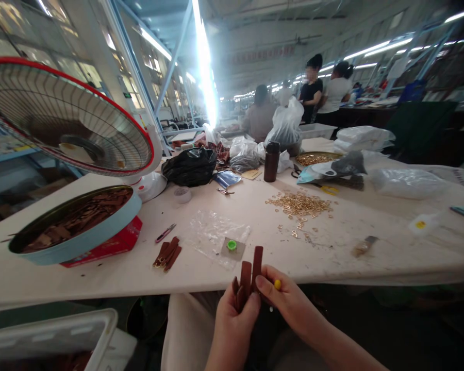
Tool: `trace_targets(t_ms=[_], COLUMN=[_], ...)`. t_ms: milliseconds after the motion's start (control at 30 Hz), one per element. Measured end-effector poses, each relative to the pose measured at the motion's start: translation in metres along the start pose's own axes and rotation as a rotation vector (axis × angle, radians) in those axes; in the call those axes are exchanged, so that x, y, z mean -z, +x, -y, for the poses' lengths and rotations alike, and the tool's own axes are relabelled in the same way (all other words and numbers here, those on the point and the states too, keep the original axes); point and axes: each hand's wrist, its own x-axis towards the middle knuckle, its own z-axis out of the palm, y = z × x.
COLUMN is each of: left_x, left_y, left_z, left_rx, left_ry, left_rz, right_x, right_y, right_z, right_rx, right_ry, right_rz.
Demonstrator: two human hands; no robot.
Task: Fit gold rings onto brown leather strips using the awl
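Observation:
My left hand (235,322) is closed around several brown leather strips (245,275) that stick up between thumb and fingers. My right hand (284,296) pinches one more upright brown leather strip (257,260) right beside them. A small yellow knob (277,284) shows between the right fingers; what it belongs to is hidden. Just beyond my hands, a green round cap (232,246) sits on a small grey square at the edge of a clear plastic sheet (204,229). To the left lies a small pile of leather strips with metal rings (168,253).
A blue-rimmed round tray (85,234) of brown strips leans on a red box beneath a fan (77,123). Loose gold rings (301,203) spread across the table. A cutter (165,233), a dark bottle (271,162) and bags stand farther back. People are in the background.

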Motion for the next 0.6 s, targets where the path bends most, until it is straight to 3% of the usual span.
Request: trace_targets(t_ms=[100,200,300,467,533,600], left_x=[0.002,0.006,0.010,0.012,0.012,0.014], left_y=[-0.001,0.002,0.009,0.019,0.022,0.026], left_z=[-0.001,0.000,0.005,0.010,0.008,0.004], left_rx=[0.052,0.049,0.012,0.098,0.151,0.197], left_ry=[-0.061,-0.083,-0.067,-0.067,-0.089,-0.115], left_rz=[0.003,0.047,0.083,-0.004,-0.028,-0.042], right_x=[0.003,0.005,0.001,-0.008,-0.003,0.008], right_y=[0.000,0.002,0.005,0.014,0.019,0.027], right_z=[-0.002,-0.006,-0.010,-0.018,-0.019,-0.019], right_rx=[-0.060,-0.002,0.061,-0.060,-0.104,-0.042], right_ry=[0.004,-0.097,-0.172,-0.041,-0.009,-0.055], right_rz=[0.018,0.040,-0.020,-0.051,-0.085,-0.193])
